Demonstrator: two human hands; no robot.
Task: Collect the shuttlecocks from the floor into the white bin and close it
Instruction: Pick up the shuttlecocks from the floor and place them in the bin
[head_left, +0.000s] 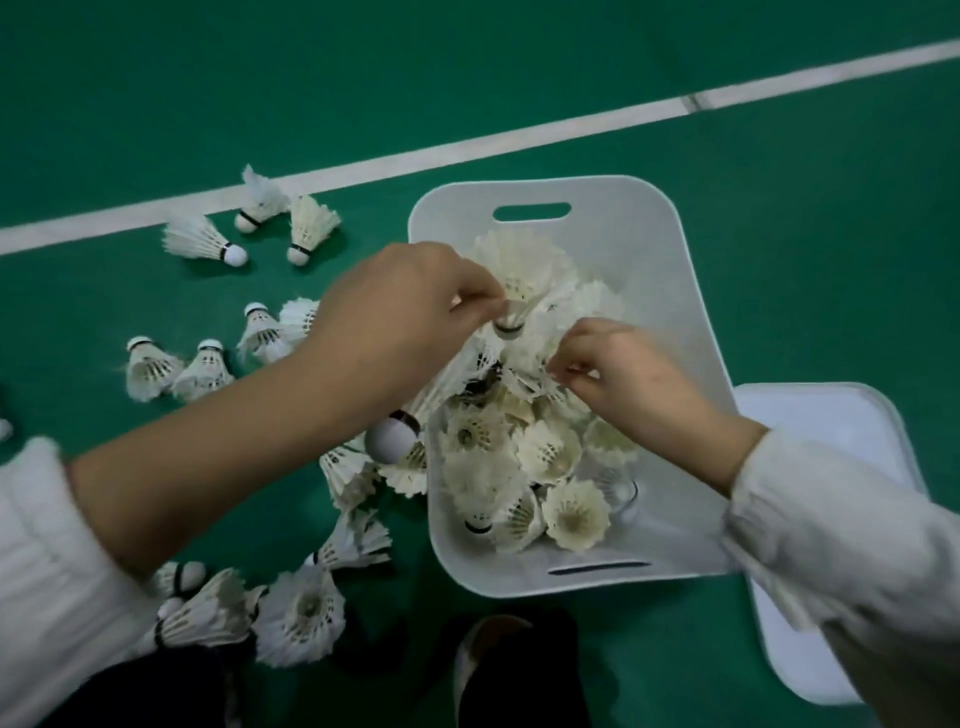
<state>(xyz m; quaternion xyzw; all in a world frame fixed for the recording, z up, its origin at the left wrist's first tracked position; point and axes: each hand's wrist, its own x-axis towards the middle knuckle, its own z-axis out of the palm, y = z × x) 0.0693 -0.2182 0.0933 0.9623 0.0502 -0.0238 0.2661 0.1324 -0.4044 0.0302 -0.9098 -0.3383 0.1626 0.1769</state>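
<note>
Hard to make out: the near cluster (301, 613) of shuttlecocks overlaps itself and runs under the left forearm (234, 431), so no count; the heap (550, 452) inside the bin likewise.
Bin (639, 249): one, white, open, on the floor, a slot handle at each end.
Lid (810, 415): one, flat just beside the bin, partly under the right sleeve (857, 545).
Loose shuttlecocks: far group (311, 228), three, by the line; middle group (205, 369), four.
Left hand (395, 312): fingers pinch one held shuttlecock (519, 270) over the bin (grip near its cork).
Right hand (628, 379): fingers drawn together on feathers of the heap.
Floor (779, 208): green court, one white line (519, 135).
</note>
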